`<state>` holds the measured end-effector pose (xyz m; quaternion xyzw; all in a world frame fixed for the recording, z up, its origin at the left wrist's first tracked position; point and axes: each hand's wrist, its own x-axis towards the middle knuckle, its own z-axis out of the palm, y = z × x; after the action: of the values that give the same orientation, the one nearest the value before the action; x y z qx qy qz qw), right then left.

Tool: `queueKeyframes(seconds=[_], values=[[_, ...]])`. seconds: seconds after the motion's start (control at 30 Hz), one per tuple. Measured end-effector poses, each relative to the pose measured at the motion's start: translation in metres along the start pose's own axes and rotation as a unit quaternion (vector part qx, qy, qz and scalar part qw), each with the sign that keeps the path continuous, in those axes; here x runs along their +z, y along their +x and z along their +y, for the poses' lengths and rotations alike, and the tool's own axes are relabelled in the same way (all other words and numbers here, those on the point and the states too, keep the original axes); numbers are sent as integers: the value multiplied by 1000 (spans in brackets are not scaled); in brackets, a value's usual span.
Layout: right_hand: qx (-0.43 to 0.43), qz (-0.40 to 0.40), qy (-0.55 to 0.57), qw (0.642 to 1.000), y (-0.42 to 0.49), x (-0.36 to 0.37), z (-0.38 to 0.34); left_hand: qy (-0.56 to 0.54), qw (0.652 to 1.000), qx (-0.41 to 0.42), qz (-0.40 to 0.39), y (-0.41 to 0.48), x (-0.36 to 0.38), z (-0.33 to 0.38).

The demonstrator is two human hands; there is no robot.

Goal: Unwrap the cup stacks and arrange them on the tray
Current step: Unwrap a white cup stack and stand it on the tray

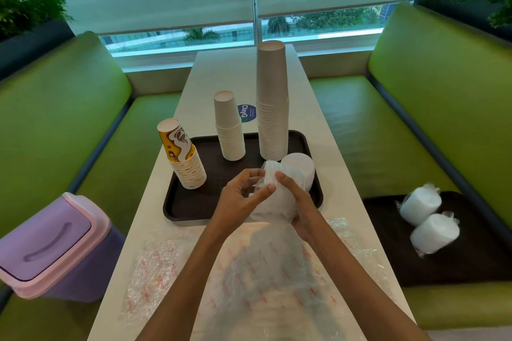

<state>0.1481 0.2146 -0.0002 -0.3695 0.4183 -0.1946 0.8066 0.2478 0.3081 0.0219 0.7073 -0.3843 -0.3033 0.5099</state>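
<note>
Lime-green booth benches flank a long white counter [221,72] running toward a window with lowered blinds. On it sits a dark brown plastic tray [194,202]. Within the tray, a stack of yellow-and-brown printed paper cups [182,159] stands at nine o'clock, a short stack of plain white paper cups [230,127] at twelve, a tall stack of plain white paper cups [273,102] at one, and a low white round stack [300,167] at three.

Over the tray's six o'clock edge, both hands hold a translucent plastic cup stack [273,207], tilted and partly in clear film. The right hand [297,202] is curled round its side, and the left hand [238,199] pinches the film at its far end.

The step in hand looks like unwrapping this stack. Next, the film likely needs peeling down while the right hand keeps the cups nested, then a bare spot near the tray's six o'clock.

Loose red-printed clear wrappers [243,271] lie on the counter under the forearms. At three o'clock on the bench, two film-wrapped white stacks [419,205] wait on a second dark tray [388,243].
</note>
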Motion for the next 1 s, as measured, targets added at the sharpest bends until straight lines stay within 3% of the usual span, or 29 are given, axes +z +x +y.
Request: queueKeyframes(seconds=[0.53, 0.7, 0.83, 1.0], values=[[13, -37, 79, 996, -3, -11, 4, 20, 1000, -2, -12, 1, 2, 7], [20, -18, 102, 994, -1, -13, 6, 107, 994, 10, -4, 1, 10, 11], [21, -12, 131, 991, -3, -15, 8, 218, 971, 65, 69, -1, 25, 15], [0, -33, 192, 981, -5, -22, 10, 218, 965, 67, 133, 0, 36, 16]])
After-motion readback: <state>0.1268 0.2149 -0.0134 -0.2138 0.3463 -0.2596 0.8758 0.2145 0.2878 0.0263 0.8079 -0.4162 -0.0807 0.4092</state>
